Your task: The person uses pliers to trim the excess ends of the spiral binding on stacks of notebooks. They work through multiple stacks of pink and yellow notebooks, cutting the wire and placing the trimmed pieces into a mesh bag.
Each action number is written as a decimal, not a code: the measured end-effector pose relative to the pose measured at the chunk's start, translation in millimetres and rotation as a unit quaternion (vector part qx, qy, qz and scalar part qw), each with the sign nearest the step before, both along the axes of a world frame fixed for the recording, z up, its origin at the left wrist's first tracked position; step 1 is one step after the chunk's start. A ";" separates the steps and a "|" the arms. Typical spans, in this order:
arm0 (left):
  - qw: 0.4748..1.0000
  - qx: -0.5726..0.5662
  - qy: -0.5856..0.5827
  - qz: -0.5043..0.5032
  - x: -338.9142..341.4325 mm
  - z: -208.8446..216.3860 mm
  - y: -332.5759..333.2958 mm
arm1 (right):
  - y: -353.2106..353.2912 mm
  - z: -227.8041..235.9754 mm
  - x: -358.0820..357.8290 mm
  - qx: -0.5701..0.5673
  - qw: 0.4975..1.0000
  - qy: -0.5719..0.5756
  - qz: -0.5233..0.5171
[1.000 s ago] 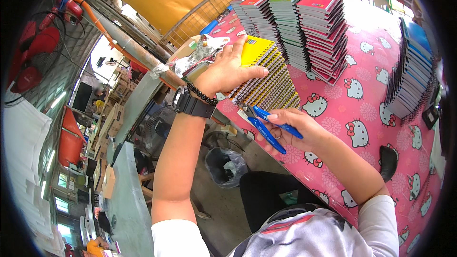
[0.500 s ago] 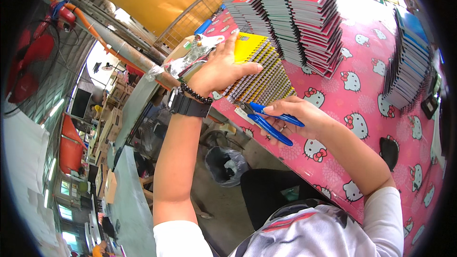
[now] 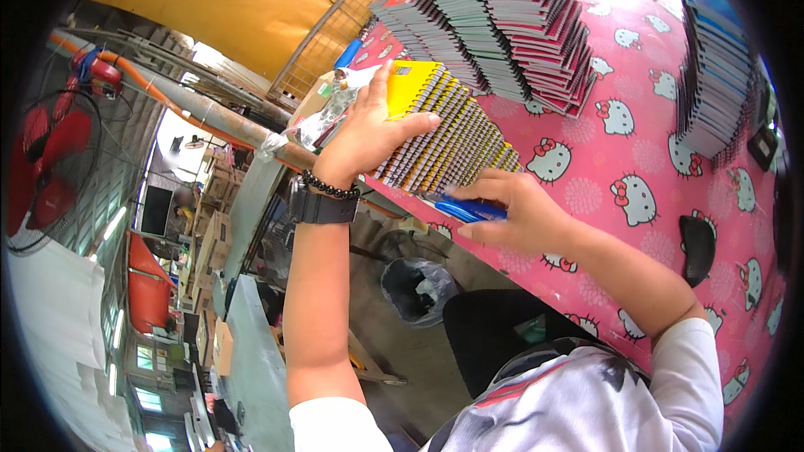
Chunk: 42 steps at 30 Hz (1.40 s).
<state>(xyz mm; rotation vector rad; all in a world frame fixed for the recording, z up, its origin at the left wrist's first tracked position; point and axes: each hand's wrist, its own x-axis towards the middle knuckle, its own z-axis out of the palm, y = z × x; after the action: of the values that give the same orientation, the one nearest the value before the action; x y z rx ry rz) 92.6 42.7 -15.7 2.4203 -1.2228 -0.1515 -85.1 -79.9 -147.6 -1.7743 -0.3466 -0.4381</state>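
My left hand [image 3: 368,132] lies against the top and near left side of a stack of yellow spiral notebooks [image 3: 452,138], its fingers stretched out and the thumb apart. The metal wire coils of the stack face me. By the bottom of the stack, my right hand [image 3: 523,211] is closed around blue-handled pliers [image 3: 471,210]. Their handles are pressed close together. The jaws are blurred and lie near the lowest coils, so I cannot tell what they touch.
Stacks of red notebooks [image 3: 544,33] and green notebooks [image 3: 481,29] stand beyond the yellow ones. Blue notebooks [image 3: 716,67] rise at the far right of the pink patterned tablecloth [image 3: 578,192]. A black pouch-like object [image 3: 697,247] lies nearby. A lined bin [image 3: 416,291] stands on the floor below.
The pliers' handles have come together, and my right hand has moved in toward the bottom of the yellow stack. My left hand stays on that stack. The whole view has shifted slightly.
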 end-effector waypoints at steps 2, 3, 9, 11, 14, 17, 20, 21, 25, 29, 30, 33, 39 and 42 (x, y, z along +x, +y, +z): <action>1.000 -0.008 -0.014 -0.015 0.3 0.4 1.2 | -6.5 0.6 1.8 0.229 0.898 0.273 0.259; 0.999 0.015 -0.047 -0.010 -4.6 7.4 0.0 | 1.3 4.4 -2.5 0.179 0.924 0.259 0.218; 0.994 0.045 -0.100 -0.030 -13.5 15.5 -1.7 | 7.7 -7.8 -6.1 -0.093 0.974 -0.154 -0.139; 0.983 0.084 -0.163 -0.016 -24.9 26.0 -4.7 | 6.7 -9.5 -5.2 -0.113 0.967 -0.159 -0.162; 0.966 0.138 -0.217 0.000 -39.8 34.7 -9.8 | 6.1 -9.0 -4.0 -0.134 0.958 -0.167 -0.190; 0.957 0.181 -0.228 0.012 -45.6 19.8 -14.3 | 9.5 -8.6 -3.1 -0.138 0.955 -0.170 -0.200; 0.959 0.159 -0.235 -0.012 -40.6 13.9 -10.4 | 11.7 -8.3 1.2 -0.146 0.947 -0.185 -0.219; 0.960 0.161 -0.228 -0.010 -39.0 14.1 -10.1 | 12.4 -8.6 2.3 -0.152 0.943 -0.191 -0.225; 0.960 0.150 -0.234 -0.028 -31.5 10.3 -7.3 | 12.6 -9.9 5.5 -0.169 0.939 -0.197 -0.227; 0.962 0.136 -0.235 -0.034 -33.0 9.8 -7.7 | 12.2 -9.6 6.4 -0.063 0.978 -0.141 -0.140; 0.964 0.141 -0.225 -0.027 -34.7 10.6 -7.9 | 12.9 -10.6 5.4 -0.009 0.990 -0.104 -0.094; 0.961 0.139 -0.237 -0.028 -37.5 8.7 -8.0 | 9.0 -8.1 3.3 0.135 0.989 0.059 0.016; 0.993 0.075 -0.093 -0.021 -25.8 33.2 -3.0 | 8.7 -3.2 -7.0 -0.048 0.984 -0.088 -0.151; 0.999 -0.001 0.038 -0.010 -8.5 35.9 6.9 | 13.4 -0.6 -9.5 -0.166 0.950 -0.158 -0.214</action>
<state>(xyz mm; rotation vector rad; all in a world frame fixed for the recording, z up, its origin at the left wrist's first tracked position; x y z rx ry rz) 84.1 49.6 20.2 2.3784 -1.2146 -0.2449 -94.6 -66.4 -148.2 -2.1168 -0.2670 -1.0304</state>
